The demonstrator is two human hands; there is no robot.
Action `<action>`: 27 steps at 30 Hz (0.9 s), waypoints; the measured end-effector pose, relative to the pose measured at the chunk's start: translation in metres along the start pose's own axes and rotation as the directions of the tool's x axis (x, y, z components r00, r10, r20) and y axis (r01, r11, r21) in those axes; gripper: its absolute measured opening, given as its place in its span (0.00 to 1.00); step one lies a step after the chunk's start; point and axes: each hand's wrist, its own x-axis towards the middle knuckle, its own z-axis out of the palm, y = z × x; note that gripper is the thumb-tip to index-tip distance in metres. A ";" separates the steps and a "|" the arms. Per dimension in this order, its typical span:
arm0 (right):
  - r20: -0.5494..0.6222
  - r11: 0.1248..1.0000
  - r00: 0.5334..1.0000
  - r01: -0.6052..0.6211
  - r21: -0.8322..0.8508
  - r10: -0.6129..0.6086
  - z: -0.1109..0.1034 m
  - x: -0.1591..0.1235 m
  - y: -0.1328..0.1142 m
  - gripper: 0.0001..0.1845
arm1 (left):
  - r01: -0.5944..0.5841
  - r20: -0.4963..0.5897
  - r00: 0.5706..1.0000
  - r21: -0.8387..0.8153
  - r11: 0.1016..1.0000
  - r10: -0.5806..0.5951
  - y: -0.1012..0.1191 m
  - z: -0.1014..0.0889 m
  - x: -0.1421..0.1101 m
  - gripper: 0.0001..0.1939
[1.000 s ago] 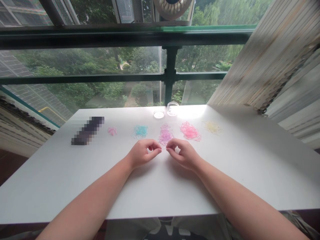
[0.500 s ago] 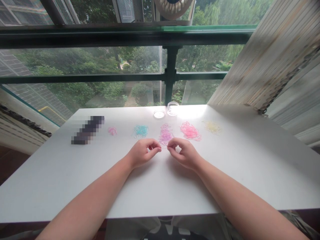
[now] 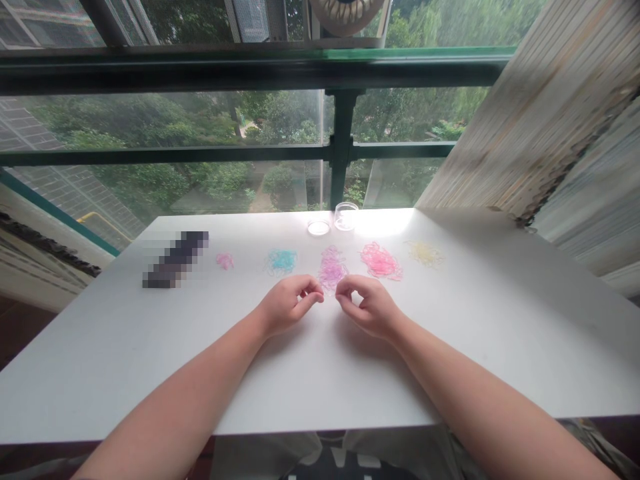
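Head view: a white table extends beneath the hands and well past the fingertips to either side. Over it, the left hand and the right hand face each other, each with thumb and forefinger drawn together in a pinch; the two sets of fingertips stand close but apart. Whether a strand lies within either pinch is too fine to tell. The step in hand appears to be delicate two-handed fingertip work at the near end of the purple pile; the next move seems to call for small, steady finger control, with the wrists kept low.

The purple pile lies just beyond the gap between the fingertips: a loose, translucent tangle of thin strands, some seemingly looped, denser toward its middle and ragged at its edges. Contact between pile and fingers cannot be determined. A pink pile of similar make lies beyond the right fingers and to their right; a smaller blue pile lies just beyond the left fingers. Smallest of the heaps, a magenta cluster sits farther out to the left of the left fingers.
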 end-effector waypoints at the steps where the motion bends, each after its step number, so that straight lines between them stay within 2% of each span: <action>1: -0.002 1.000 1.000 0.003 -0.003 -0.003 0.000 0.000 0.000 0.06 | 0.001 0.006 1.000 0.002 1.000 -0.001 0.000 0.000 0.000 0.07; 5: -0.003 1.000 1.000 -0.003 -0.011 0.003 0.000 0.000 -0.001 0.06 | 0.014 0.003 1.000 -0.020 1.000 -0.014 0.001 0.001 0.000 0.07; 11: -0.020 0.999 0.999 -0.032 -0.030 0.031 -0.001 0.000 0.001 0.06 | 0.074 -0.097 0.991 -0.142 0.987 -0.088 -0.005 0.000 -0.003 0.09; 17: -0.048 0.976 0.994 -0.104 -0.192 0.097 -0.005 0.003 0.008 0.07 | 0.082 -0.168 0.978 -0.246 0.966 -0.126 -0.015 -0.002 -0.006 0.12; 22: -0.126 0.932 0.980 -0.188 -0.310 0.156 -0.009 0.006 0.019 0.06 | 0.096 -0.170 0.975 -0.246 0.965 -0.140 -0.016 -0.002 -0.006 0.11; 27: -0.148 0.875 0.973 -0.225 -0.428 0.178 -0.007 0.011 0.027 0.06 | 0.106 -0.161 0.977 -0.207 0.973 -0.141 -0.014 -0.003 -0.005 0.11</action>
